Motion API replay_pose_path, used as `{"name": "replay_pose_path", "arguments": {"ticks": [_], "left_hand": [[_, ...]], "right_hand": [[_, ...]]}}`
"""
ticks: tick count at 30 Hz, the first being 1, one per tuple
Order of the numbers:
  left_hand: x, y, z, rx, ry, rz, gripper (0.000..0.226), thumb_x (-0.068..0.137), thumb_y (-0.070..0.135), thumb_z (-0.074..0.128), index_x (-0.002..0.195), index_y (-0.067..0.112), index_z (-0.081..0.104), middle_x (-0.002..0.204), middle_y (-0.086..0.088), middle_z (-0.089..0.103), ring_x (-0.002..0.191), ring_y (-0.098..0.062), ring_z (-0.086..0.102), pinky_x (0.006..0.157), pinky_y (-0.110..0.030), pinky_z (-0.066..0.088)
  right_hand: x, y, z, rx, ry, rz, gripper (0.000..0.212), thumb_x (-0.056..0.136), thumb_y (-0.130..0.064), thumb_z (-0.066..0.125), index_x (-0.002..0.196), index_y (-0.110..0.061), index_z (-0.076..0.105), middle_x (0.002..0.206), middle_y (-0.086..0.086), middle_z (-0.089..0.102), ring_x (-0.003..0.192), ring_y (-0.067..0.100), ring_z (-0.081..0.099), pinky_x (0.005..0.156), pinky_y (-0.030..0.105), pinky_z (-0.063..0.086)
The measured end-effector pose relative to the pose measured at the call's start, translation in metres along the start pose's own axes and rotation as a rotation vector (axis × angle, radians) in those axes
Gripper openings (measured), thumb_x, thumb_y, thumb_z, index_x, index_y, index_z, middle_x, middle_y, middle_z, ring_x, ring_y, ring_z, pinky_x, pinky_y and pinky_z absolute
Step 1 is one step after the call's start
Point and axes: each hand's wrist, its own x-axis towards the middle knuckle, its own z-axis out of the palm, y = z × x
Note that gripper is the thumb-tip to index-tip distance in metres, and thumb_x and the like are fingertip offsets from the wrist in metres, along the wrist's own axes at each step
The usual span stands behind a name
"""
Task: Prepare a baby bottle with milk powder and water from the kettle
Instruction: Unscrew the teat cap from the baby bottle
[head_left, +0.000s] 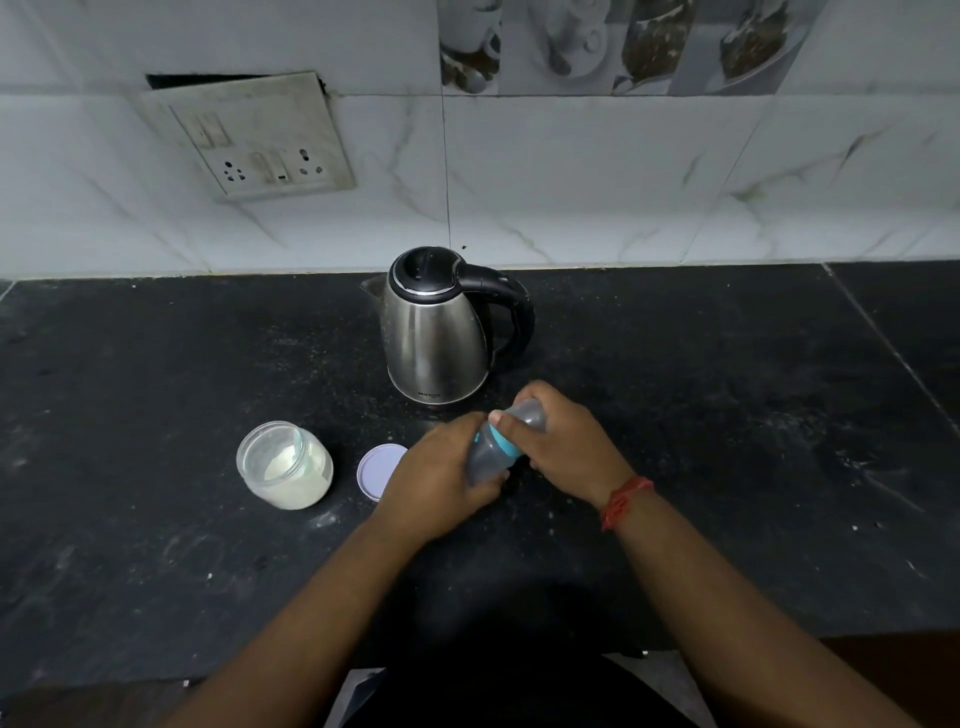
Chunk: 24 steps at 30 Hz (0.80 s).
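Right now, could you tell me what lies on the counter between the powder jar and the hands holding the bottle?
In the head view, only the round lilac lid lies flat between the open powder jar and the left hand, which partly covers its right edge.

Bottle base hidden (fingers wrap it); kettle logo unreadable.

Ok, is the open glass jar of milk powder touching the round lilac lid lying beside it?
Apart. The head view shows a strip of black counter between the glass jar of milk powder and the lilac lid.
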Motion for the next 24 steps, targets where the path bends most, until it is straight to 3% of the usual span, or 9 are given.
{"name": "replay_pose_path", "arguments": {"ticks": [4,7,9,13,15,19,24], "left_hand": [[-0.006,0.0,-0.012,-0.292,-0.141,-0.121,0.052,0.08,0.036,0.08,0.126,0.029,0.057,0.106,0.011,0.07,0.091,-0.005,0.068,0.077,-0.032,0.056],[-0.008,0.002,-0.019,-0.4,-0.164,-0.154,0.052,0.078,0.038,0.081,0.125,0.031,0.058,0.109,0.004,0.07,0.095,-0.017,0.069,0.079,-0.039,0.058],[-0.008,0.003,-0.022,-0.446,-0.153,-0.174,0.055,0.077,0.04,0.081,0.126,0.032,0.057,0.111,0.0,0.069,0.101,-0.026,0.067,0.086,-0.044,0.058],[-0.012,-0.002,-0.025,-0.459,-0.116,-0.216,0.056,0.086,0.025,0.082,0.133,0.033,0.052,0.119,0.007,0.066,0.105,-0.005,0.064,0.093,-0.028,0.054],[-0.016,-0.005,-0.027,-0.475,-0.066,-0.24,0.055,0.088,0.02,0.08,0.13,0.037,0.05,0.119,0.012,0.064,0.105,0.004,0.062,0.092,-0.018,0.05],[-0.021,-0.004,-0.027,-0.472,0.009,-0.24,0.057,0.088,0.012,0.079,0.133,0.031,0.049,0.12,0.015,0.063,0.103,0.015,0.059,0.085,-0.004,0.042],[-0.024,-0.007,-0.024,-0.476,0.009,-0.247,0.059,0.087,0.016,0.08,0.136,0.031,0.05,0.125,0.015,0.064,0.11,0.012,0.059,0.086,-0.003,0.042]], "right_hand": [[-0.002,-0.004,-0.008,0.037,-0.103,-0.143,0.023,0.093,-0.034,0.07,0.105,-0.017,0.059,0.091,-0.004,0.064,0.073,-0.005,0.06,0.061,0.013,0.048],[-0.003,-0.005,-0.012,0.114,-0.15,-0.196,0.025,0.093,-0.028,0.072,0.112,-0.019,0.059,0.101,-0.004,0.064,0.081,-0.003,0.061,0.069,0.019,0.053],[-0.005,-0.005,-0.011,0.194,-0.091,-0.2,0.025,0.093,-0.023,0.071,0.114,-0.02,0.059,0.105,-0.008,0.063,0.086,-0.001,0.062,0.073,0.019,0.053],[-0.003,-0.003,-0.012,0.373,0.173,-0.154,0.02,0.092,-0.021,0.072,0.109,-0.025,0.061,0.1,-0.009,0.065,0.082,0.002,0.063,0.07,0.022,0.051],[0.001,0.007,-0.015,0.209,0.259,-0.094,0.025,0.09,-0.025,0.074,0.112,-0.025,0.06,0.107,-0.008,0.061,0.088,0.004,0.06,0.073,0.017,0.048],[0.007,0.055,-0.012,-0.306,0.151,0.016,0.045,0.088,-0.026,0.075,0.129,-0.019,0.057,0.128,0.003,0.045,0.101,0.014,0.054,0.086,0.025,0.044],[0.002,0.106,0.003,-0.499,0.047,0.112,0.056,0.086,-0.027,0.076,0.137,-0.016,0.053,0.133,0.006,0.049,0.117,0.028,0.056,0.097,0.039,0.05]]}}
